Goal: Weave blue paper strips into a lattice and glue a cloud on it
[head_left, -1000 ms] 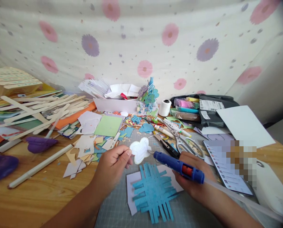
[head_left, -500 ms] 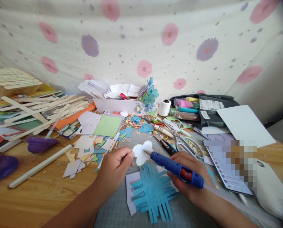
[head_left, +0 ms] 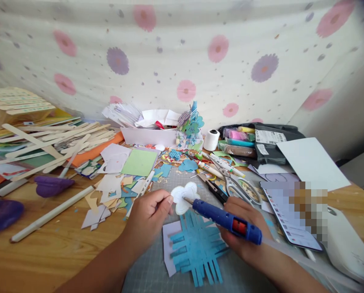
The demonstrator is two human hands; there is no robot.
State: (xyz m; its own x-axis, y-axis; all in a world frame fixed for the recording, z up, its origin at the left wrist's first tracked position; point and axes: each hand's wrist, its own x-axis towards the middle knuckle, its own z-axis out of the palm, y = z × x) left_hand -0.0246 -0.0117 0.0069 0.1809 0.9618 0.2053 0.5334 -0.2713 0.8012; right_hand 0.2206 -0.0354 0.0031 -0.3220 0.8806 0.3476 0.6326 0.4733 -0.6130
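Note:
My left hand (head_left: 151,211) pinches the left edge of a white paper flower cutout (head_left: 182,203) between thumb and fingers. In my right hand (head_left: 245,228) is a blue hot glue gun (head_left: 218,215), held closed in the fingers, its metal tip over the middle of the flower. Whether the tip touches the paper I cannot tell. A clear glue stick trails from its back end. Below both hands lies a woven piece of blue paper strips (head_left: 197,248) on a pale lilac sheet (head_left: 168,244), on the grey cutting mat (head_left: 151,264).
Scissors (head_left: 245,191) and a black utility knife (head_left: 214,189) lie just beyond my right hand. A phone (head_left: 288,219) and a white device (head_left: 346,244) are on the right. Paper scraps (head_left: 111,189), a white stick (head_left: 52,213) and wooden craft sticks (head_left: 59,140) cover the left side.
The glue gun's tip has shifted slightly left and down across the flower, toward its middle. My left hand keeps its pinch on the flower's edge.

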